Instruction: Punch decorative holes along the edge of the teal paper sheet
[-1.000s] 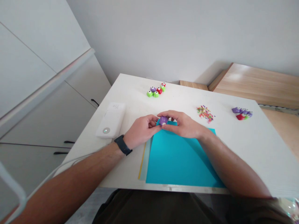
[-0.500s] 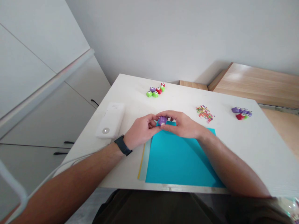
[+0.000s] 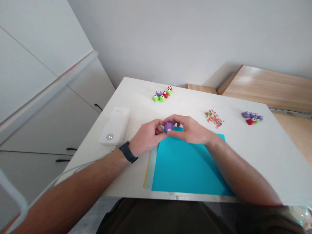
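A small purple paper punch [image 3: 169, 126] sits on the far edge of a turquoise paper sheet [image 3: 187, 165]. Both my hands pinch it there. My left hand [image 3: 146, 136], with a black band on the wrist, grips it from the left, fingers curled. From the right, my right hand [image 3: 191, 130] wraps round it with the thumb near its white button. Under the turquoise sheet lie further sheets, grey and yellow edges showing on the left.
On the white table [image 3: 263, 149] lie a cluster of green, red and purple punches [image 3: 162, 94] at the back, a pile of coloured paper bits [image 3: 214, 118], another group of punches [image 3: 252, 118] at the right, and a white device [image 3: 115, 126] with a cable. Cabinets stand left.
Both hands and the purple punch have stayed in place; the punch has shifted very slightly toward the sheet's far edge.
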A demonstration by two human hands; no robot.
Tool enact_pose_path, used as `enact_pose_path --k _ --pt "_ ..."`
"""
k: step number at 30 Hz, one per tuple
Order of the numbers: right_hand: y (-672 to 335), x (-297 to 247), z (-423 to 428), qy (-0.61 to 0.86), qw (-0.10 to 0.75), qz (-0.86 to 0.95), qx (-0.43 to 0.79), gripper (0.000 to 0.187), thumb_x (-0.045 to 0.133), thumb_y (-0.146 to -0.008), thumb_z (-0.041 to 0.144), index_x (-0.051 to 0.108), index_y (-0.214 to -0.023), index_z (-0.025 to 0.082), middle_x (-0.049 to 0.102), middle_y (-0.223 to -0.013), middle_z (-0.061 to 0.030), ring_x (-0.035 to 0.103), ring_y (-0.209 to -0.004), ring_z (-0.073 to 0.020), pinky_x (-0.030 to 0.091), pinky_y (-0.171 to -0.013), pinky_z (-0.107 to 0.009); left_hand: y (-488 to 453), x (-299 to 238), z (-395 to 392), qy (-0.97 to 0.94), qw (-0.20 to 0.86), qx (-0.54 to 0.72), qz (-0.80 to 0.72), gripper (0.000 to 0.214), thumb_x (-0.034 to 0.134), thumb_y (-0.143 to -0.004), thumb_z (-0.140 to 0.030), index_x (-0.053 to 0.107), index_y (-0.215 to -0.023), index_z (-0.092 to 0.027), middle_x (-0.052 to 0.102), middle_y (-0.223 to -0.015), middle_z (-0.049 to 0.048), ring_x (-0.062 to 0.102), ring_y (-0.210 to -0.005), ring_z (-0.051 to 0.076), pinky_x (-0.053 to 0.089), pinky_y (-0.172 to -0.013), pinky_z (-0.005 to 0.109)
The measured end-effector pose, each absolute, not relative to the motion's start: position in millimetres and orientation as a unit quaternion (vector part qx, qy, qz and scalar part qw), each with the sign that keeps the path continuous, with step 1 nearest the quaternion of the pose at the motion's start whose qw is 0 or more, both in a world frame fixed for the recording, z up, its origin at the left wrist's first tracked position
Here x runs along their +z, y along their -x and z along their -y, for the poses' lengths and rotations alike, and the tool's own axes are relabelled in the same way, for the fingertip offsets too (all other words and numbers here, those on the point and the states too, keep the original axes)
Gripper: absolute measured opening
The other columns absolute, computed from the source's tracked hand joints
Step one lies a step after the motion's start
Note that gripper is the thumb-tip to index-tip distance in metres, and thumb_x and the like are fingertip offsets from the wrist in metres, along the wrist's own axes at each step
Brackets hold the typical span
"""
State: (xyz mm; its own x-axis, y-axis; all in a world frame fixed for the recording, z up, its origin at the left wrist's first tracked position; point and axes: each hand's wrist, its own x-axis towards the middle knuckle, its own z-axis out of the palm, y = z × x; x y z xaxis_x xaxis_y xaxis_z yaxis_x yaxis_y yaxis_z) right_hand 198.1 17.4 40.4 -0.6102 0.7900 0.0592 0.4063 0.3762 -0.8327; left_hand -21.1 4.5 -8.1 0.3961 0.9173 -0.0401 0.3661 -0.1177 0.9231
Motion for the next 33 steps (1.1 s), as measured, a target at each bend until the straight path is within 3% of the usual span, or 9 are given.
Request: enact_pose_path --k 33 --pt "-198.7 43.3 -15.6 0.409 0.205 0.792 0.405 0.034 0.074 -0.088 0.032 0.069 -0.12 0.022 0.075 -0.107 -0.0011 0.067 -0.096 -0.0174 0.052 -0.09 -0.034 21.6 -8.2 -4.5 -0.692 0.472 0.285 -0.466 0.039 0.075 -0.086 -0.047 0.067 -0.112 -0.02 0.066 -0.077 -0.0024 0.063 -0.068 0.015 0.048 -0.061 0.027"
